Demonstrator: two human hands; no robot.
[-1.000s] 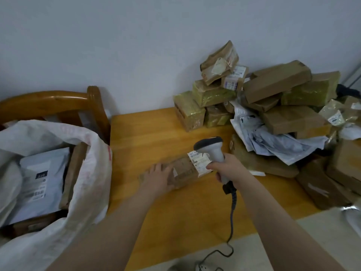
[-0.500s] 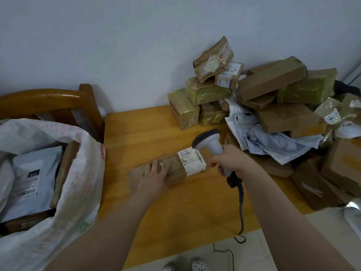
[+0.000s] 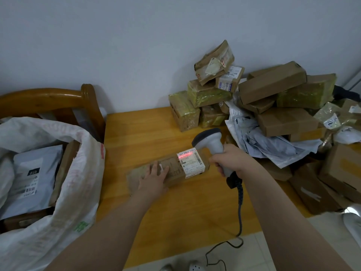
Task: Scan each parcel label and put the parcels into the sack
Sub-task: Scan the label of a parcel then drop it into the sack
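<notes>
The parcel lies flat on the table, near the middle, not in the sack. It is a long brown box. My left hand rests flat on top of it with the fingers straight and spread, pressing it down. A white label sits on the right end of the box, and a red line of light glows across the top of the label.

My right hand is wrapped round the handle of the scanner. The scanner's dark head points down at the label, just beside it. A dark cable hangs from the handle over the table edge to the floor.

The sack is white and stands open to the left of the table. A grey bag with a label lies inside it. Next to that is something brown, maybe a box, but I can't see it well. A wooden chair stands behind the sack.

A big pile of brown boxes and crumpled grey bags fills the right side of the table, up against the wall.
</notes>
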